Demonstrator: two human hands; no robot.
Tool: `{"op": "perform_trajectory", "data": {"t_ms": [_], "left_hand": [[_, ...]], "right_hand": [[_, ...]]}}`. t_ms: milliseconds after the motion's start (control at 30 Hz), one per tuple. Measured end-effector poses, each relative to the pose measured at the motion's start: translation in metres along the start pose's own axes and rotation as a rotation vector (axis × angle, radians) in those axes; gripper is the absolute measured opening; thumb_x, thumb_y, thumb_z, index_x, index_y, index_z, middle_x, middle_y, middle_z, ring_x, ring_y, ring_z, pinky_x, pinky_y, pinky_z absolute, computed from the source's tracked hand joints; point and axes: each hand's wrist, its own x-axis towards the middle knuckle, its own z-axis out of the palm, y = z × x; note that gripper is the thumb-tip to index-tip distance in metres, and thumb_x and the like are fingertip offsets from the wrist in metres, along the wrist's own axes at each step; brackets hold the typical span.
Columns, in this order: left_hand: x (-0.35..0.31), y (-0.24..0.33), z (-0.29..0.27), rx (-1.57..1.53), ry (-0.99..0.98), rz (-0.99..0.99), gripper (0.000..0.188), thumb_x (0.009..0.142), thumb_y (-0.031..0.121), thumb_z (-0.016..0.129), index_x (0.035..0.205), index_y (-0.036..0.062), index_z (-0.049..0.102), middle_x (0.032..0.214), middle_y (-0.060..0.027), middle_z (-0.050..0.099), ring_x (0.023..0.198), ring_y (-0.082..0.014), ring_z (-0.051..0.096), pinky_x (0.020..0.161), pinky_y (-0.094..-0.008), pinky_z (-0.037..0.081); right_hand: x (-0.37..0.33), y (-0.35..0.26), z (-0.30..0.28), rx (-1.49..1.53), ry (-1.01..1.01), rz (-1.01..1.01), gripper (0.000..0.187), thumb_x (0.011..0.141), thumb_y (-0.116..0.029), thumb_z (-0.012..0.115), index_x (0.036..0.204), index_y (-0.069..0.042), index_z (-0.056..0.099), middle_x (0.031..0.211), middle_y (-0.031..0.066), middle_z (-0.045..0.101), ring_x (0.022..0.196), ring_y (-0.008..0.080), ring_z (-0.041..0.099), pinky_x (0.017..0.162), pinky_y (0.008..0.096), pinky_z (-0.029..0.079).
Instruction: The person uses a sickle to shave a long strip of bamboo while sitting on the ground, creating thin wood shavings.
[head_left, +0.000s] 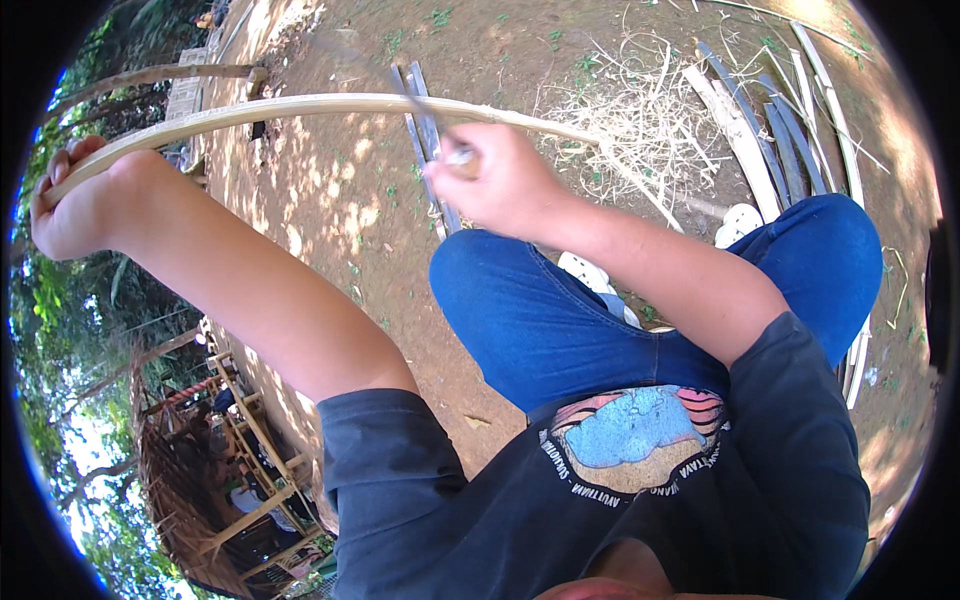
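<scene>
A long, pale strip, apparently split bamboo (300,105), runs in an arc across the upper part of the head view. Around its left end my left hand (80,205) is closed, with that arm stretched far out. In my right hand (500,185) is a knife, gripped by its light handle (462,160). Its dark blade (422,103) is smeared by motion and crosses the strip near the middle of the picture. Whether the edge touches the strip I cannot tell. The strip's far right end reaches the curly shavings (640,135) on the ground.
Several dark and pale split lengths (780,140) lie right of the shavings. Two narrow dark strips (418,140) rest on the dirt ahead of my bent knee (500,290). My white shoes (595,280) are below. A thatched shelter (180,490) with a wooden railing stands at lower left.
</scene>
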Motion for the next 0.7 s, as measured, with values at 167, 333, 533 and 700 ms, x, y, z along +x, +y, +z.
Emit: {"op": "perform_trajectory", "data": {"t_ms": [167,333,533,700], "left_hand": [[0.012,-0.010,0.008,0.251,0.206,0.143,0.016,0.084,0.015,0.032,0.076,0.0055,0.043,0.061,-0.0053,0.044,0.053,-0.0195,0.047,0.052,-0.0318,0.039],[0.021,-0.015,-0.001,0.186,0.266,0.187,0.013,0.082,0.005,0.032,0.079,0.0022,0.044,0.065,-0.0079,0.047,0.053,-0.0201,0.049,0.052,-0.0319,0.043],[0.023,-0.021,-0.011,0.169,0.286,0.168,0.013,0.080,0.004,0.032,0.080,0.0016,0.044,0.067,-0.0079,0.048,0.056,-0.0197,0.049,0.055,-0.0318,0.042],[0.030,-0.023,-0.011,0.169,0.197,0.189,0.020,0.088,0.007,0.030,0.080,0.0018,0.048,0.069,-0.0075,0.051,0.056,-0.0192,0.050,0.053,-0.0305,0.044]], "right_hand": [[0.024,-0.061,0.041,-0.029,-0.111,-0.123,0.017,0.082,-0.014,0.063,0.073,0.000,0.061,0.058,0.0090,0.056,0.054,0.0181,0.054,0.053,0.0362,0.044],[0.007,-0.010,0.028,-0.050,-0.139,0.170,0.014,0.080,-0.013,0.062,0.078,0.001,0.061,0.063,0.0135,0.059,0.059,0.0196,0.058,0.060,0.0378,0.048],[-0.054,0.158,-0.069,-0.564,-0.164,0.660,0.028,0.077,-0.021,0.065,0.095,0.000,0.065,0.084,0.0194,0.068,0.078,0.0326,0.068,0.073,0.0415,0.053],[-0.078,0.199,-0.123,-0.680,-0.097,0.742,0.028,0.079,-0.022,0.064,0.097,0.000,0.065,0.085,0.0176,0.069,0.077,0.0301,0.067,0.074,0.0399,0.053]]}}
